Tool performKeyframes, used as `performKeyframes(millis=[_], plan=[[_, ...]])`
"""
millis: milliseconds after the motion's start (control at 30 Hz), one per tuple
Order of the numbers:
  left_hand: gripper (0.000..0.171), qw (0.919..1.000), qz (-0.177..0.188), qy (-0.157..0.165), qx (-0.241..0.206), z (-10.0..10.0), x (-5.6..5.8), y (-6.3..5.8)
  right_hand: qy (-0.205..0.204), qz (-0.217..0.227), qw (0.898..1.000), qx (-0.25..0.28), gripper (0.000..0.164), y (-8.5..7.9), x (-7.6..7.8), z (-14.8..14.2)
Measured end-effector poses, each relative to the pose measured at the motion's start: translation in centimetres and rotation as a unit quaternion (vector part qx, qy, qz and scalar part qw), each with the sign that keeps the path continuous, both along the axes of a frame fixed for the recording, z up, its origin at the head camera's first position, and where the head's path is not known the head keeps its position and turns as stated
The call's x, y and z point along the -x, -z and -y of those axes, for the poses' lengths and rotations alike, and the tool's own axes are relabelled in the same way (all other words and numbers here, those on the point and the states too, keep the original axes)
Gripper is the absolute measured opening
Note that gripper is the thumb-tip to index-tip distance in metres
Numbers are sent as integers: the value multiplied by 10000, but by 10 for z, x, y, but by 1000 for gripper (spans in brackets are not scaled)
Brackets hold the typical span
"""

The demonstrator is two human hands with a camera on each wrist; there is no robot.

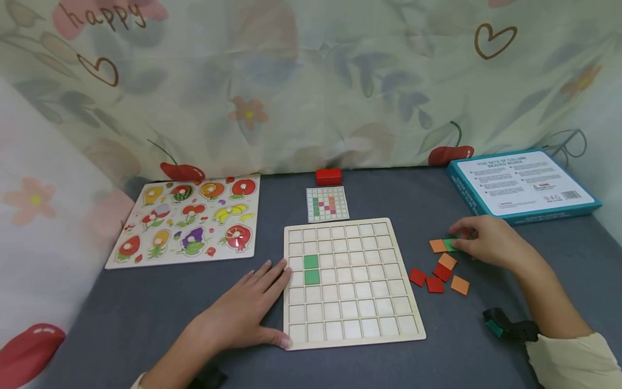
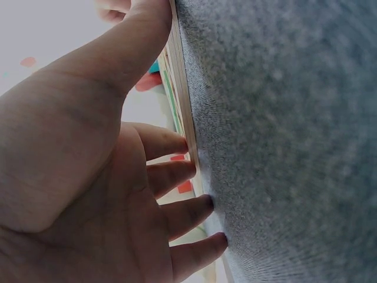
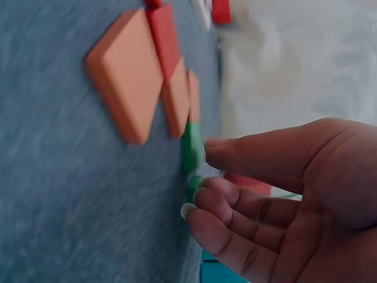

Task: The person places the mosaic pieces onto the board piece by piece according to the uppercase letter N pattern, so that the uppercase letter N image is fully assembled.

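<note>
In the head view my left hand [image 1: 252, 305] is spread along the left edge of a wooden grid board [image 1: 357, 344], thumb and fingertips right at its rim. Two green square tiles [image 1: 311, 269] sit one above the other in the board's second column. My right hand [image 1: 486, 243] is over a green tile [image 1: 449, 246] beside an orange tile [image 1: 437, 246]. Seen from the right wrist, the thumb and bent fingers [image 3: 215, 206] are apart, close around the green tile [image 3: 190, 150], and another green piece [image 3: 193, 187] shows by the fingertips.
Several red tiles [image 1: 434, 285] and orange tiles [image 1: 459, 285] lie right of the board. A small pattern card [image 1: 328, 205] and a red block [image 1: 328, 177] are behind it. A fruit puzzle board [image 1: 187, 221] lies left; a blue box [image 1: 527, 183] lies back right.
</note>
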State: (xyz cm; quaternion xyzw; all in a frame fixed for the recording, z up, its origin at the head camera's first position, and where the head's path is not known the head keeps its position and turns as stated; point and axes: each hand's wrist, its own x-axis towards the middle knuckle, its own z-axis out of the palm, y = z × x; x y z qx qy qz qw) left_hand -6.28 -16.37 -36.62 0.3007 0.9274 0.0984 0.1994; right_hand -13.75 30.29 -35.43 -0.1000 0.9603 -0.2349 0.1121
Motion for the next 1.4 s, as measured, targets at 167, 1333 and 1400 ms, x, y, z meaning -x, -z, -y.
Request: performKeyframes(millis=[167, 1333, 1400], plan=[[119, 10000, 24, -35, 23, 0, -1, 1, -32, 141, 9999, 86, 27, 3, 1, -5], [119, 10000, -7, -24, -37, 1, 0, 1, 385, -93, 9907, 1304, 20, 1, -4, -7], [119, 10000, -34, -15, -53, 1, 0, 1, 471, -58, 9854, 1633, 25, 2, -4, -2]])
